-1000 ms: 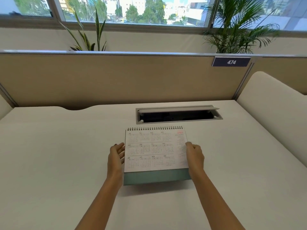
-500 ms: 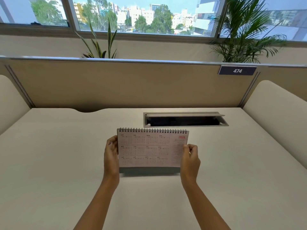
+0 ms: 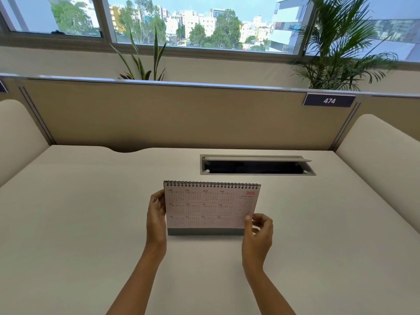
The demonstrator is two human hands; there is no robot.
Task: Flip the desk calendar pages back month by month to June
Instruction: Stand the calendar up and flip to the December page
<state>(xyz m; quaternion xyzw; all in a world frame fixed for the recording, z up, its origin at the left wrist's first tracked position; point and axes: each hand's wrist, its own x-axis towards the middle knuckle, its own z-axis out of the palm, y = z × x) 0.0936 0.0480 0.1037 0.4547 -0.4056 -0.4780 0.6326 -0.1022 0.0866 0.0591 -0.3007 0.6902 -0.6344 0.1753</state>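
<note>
Calendar (image 3: pixel 210 208) upright on desk (image 3: pixel 91 212), left hand (image 3: pixel 156 218) and right hand (image 3: pixel 258 233) at its sides

Calendar (image 3: pixel 205 209) on desk (image 3: pixel 79 212), before cable hatch (image 3: pixel 258 165)

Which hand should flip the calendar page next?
Probably the right hand: its fingertips pinch the bottom right corner of the calendar page, ready to lift it. The left hand lies along the left edge, steadying it.

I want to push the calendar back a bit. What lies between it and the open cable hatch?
Nothing. In the head view, only a bare strip of desk separates the desk calendar from the cable hatch.
</note>
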